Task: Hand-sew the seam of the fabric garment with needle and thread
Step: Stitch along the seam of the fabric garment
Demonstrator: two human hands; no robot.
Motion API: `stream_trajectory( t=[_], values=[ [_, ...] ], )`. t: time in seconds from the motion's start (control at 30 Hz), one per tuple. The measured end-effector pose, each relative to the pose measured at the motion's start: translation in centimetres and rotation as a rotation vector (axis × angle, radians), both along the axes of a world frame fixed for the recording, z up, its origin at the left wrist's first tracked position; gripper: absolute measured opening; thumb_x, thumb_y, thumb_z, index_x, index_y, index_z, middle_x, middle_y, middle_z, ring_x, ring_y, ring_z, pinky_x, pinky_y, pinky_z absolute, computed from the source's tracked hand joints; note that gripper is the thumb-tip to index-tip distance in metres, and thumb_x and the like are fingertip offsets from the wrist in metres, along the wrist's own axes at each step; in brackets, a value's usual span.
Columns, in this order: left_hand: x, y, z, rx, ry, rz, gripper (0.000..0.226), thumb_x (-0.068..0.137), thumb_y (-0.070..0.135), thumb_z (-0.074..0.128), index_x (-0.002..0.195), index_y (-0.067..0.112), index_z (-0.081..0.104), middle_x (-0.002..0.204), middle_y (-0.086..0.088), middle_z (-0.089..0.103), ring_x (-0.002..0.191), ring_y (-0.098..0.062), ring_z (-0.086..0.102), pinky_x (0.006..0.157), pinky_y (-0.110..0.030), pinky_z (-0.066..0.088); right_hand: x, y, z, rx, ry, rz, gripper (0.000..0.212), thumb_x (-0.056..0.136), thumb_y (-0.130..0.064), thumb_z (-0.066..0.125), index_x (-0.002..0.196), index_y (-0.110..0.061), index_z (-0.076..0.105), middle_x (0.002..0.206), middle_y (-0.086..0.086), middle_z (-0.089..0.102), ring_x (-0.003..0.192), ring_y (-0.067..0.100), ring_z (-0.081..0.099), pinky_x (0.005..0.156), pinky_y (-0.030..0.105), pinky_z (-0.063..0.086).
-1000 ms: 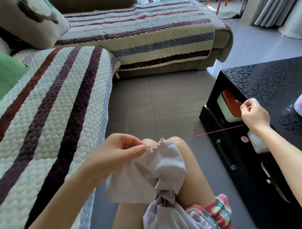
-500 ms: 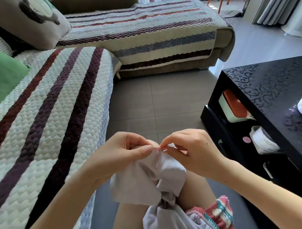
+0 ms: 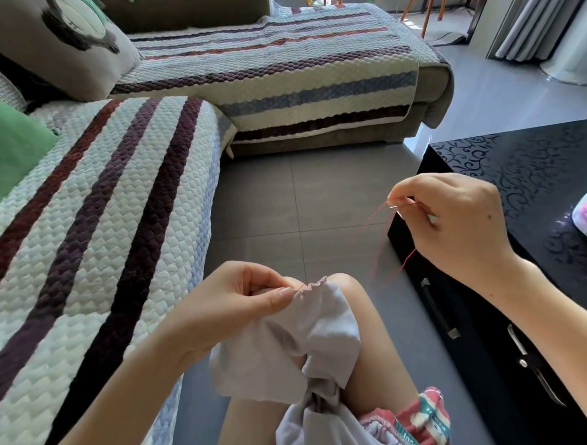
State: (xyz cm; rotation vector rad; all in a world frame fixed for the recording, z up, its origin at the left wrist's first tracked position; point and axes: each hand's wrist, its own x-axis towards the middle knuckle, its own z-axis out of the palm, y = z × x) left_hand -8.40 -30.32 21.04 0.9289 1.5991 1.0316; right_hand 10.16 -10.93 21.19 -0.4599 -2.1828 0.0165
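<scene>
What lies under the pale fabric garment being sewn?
The pale fabric garment drapes over the person's bare legs; one knee shows just beyond its gathered edge, which the left hand pinches. The part of the lap beneath the cloth is covered.

A garment (image 3: pixel 290 349) is lying over the person's knee (image 3: pixel 349 285), the left hand (image 3: pixel 228 307) pinching its top edge. The right hand (image 3: pixel 452 226) is holding a needle (image 3: pixel 394 206) higher, rightward, by a table (image 3: pixel 533 167). A sofa (image 3: pixel 102 212) is sitting left.

Pale lilac garment (image 3: pixel 290 349), red thread (image 3: pixel 408 258), needle (image 3: pixel 394 204)
The garment drapes over the near knee (image 3: pixel 346 283), its top edge puckered into gathers; the thread loops slack from there up to the right, to the needle, a small silver glint.
</scene>
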Motion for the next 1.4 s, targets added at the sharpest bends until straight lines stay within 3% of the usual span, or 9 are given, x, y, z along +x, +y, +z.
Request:
stream_trajectory(
  t=[0.27,0.37,0.5,0.6,0.77,0.9,1.03,1.17,1.4],
  values=[
    [0.2,0.1,0.6,0.009,-0.009,0.003,0.011,0.086,0.009,0.066,0.080,0.010,0.076,0.075,0.001,0.074,0.069,-0.003,0.065,0.061,-0.012,0.048,0.3,0.1,0.6,-0.150,-0.006,0.005,0.018,0.086,-0.020,0.058,0.082,-0.010,0.073,0.075,-0.011,0.070,0.061,0.006,0.054,0.060,0.021,0.043],
    [0.2,0.1,0.6,0.018,-0.006,-0.001,0.012,0.081,0.023,0.073,0.078,0.013,0.077,0.078,-0.005,0.074,0.072,-0.008,0.066,0.063,-0.015,0.050,0.4,-0.5,0.9,-0.388,-0.028,0.040,0.027,0.081,-0.022,0.065,0.105,-0.013,0.070,0.063,-0.026,0.050,0.056,-0.003,0.044,0.062,0.005,0.033],
    [0.7,0.3,0.9,0.055,-0.040,-0.040,0.017,0.075,0.028,0.066,0.081,0.015,0.077,0.079,-0.004,0.073,0.074,-0.008,0.065,0.066,-0.017,0.051,0.2,-3.4,1.2,-0.943,0.004,0.412,0.052,0.071,0.003,0.052,0.120,-0.012,0.063,0.057,-0.012,0.032,0.050,0.003,0.027,0.052,0.014,0.030],
    [1.2,0.4,1.2,0.098,-0.059,-0.062,0.016,0.077,0.025,0.065,0.082,0.014,0.076,0.080,-0.003,0.073,0.075,-0.007,0.065,0.066,-0.016,0.050,-0.6,-5.3,0.6,-1.129,-0.175,0.571,0.047,0.075,-0.003,0.057,0.119,-0.017,0.063,0.055,-0.010,0.029,0.051,0.004,0.026,0.050,0.014,0.026],
    [1.3,0.2,1.4,0.118,-0.059,-0.065,0.018,0.079,0.026,0.064,0.083,0.014,0.076,0.083,-0.005,0.074,0.078,-0.008,0.065,0.067,-0.016,0.050,-1.4,-6.0,-0.4,-1.115,-0.305,0.601,0.016,0.083,-0.025,0.066,0.088,-0.011,0.070,0.052,-0.005,0.033,0.050,0.010,0.029,0.048,0.031,0.029],
    [1.1,-0.1,1.1,0.070,0.000,-0.030,0.013,0.080,0.029,0.070,0.075,0.020,0.077,0.072,0.001,0.072,0.067,-0.004,0.063,0.059,-0.015,0.048,-1.0,-6.3,-1.0,-1.163,-0.264,0.567,0.015,0.081,-0.021,0.064,0.069,-0.012,0.063,0.051,-0.007,0.041,0.049,0.006,0.033,0.048,0.020,0.031],
    [1.4,-0.2,1.0,0.053,0.009,0.011,0.017,0.082,0.016,0.068,0.066,0.019,0.075,0.063,0.006,0.070,0.057,0.001,0.061,0.052,-0.011,0.044,-0.7,-6.6,-1.8,-1.197,-0.248,0.517,0.014,0.079,-0.020,0.064,0.069,-0.011,0.062,0.052,-0.005,0.040,0.050,0.006,0.032,0.049,0.015,0.029],
    [1.6,0.0,0.5,0.051,0.057,0.070,0.020,0.087,0.006,0.065,0.071,0.016,0.073,0.062,0.009,0.070,0.057,0.003,0.060,0.052,-0.009,0.042,-0.4,-7.2,-2.4,-1.173,-0.210,0.525,0.016,0.087,-0.027,0.059,0.094,-0.014,0.056,0.056,-0.003,0.037,0.053,0.007,0.032,0.050,0.020,0.031],
    [1.0,0.0,0.2,0.067,0.058,0.079,0.008,0.079,0.028,0.074,0.071,0.027,0.077,0.071,0.001,0.073,0.064,-0.004,0.063,0.057,-0.015,0.047,-0.2,-8.7,-2.8,-0.765,-0.183,0.331,0.010,0.082,-0.010,0.058,0.073,-0.015,0.058,0.053,-0.018,0.040,0.046,0.005,0.038,0.051,0.009,0.027]
  ],
)
